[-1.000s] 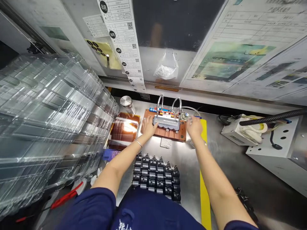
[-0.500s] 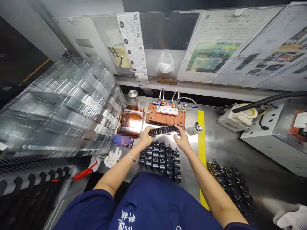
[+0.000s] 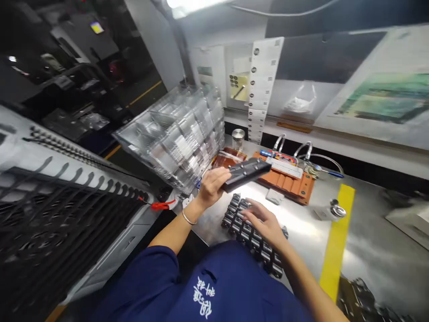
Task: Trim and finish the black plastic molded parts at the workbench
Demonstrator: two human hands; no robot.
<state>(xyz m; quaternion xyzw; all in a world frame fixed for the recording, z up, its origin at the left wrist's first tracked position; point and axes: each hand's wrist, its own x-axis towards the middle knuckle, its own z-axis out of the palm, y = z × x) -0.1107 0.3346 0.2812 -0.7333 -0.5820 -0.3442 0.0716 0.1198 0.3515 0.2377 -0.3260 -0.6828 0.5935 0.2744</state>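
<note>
My left hand (image 3: 212, 185) grips one end of a long black strip of parts (image 3: 246, 173) and holds it tilted above the steel bench. My right hand (image 3: 261, 220) lies with fingers spread on a black tray of parts (image 3: 250, 237) near the bench's front edge. Behind them stands an orange-brown fixture (image 3: 284, 179) with a white bar and two metal loop handles on top.
A tall stack of clear plastic trays (image 3: 177, 134) leans at the left. A round metal tin (image 3: 238, 137) and amber tape (image 3: 228, 158) sit behind it. A yellow stripe (image 3: 337, 239) crosses the bench, with a small bottle (image 3: 331, 210) beside it. Black racks (image 3: 60, 205) fill the left.
The view has swung left. The strip, held in both hands before, is now in my left hand alone and raised. My right hand has dropped onto the black tray.
</note>
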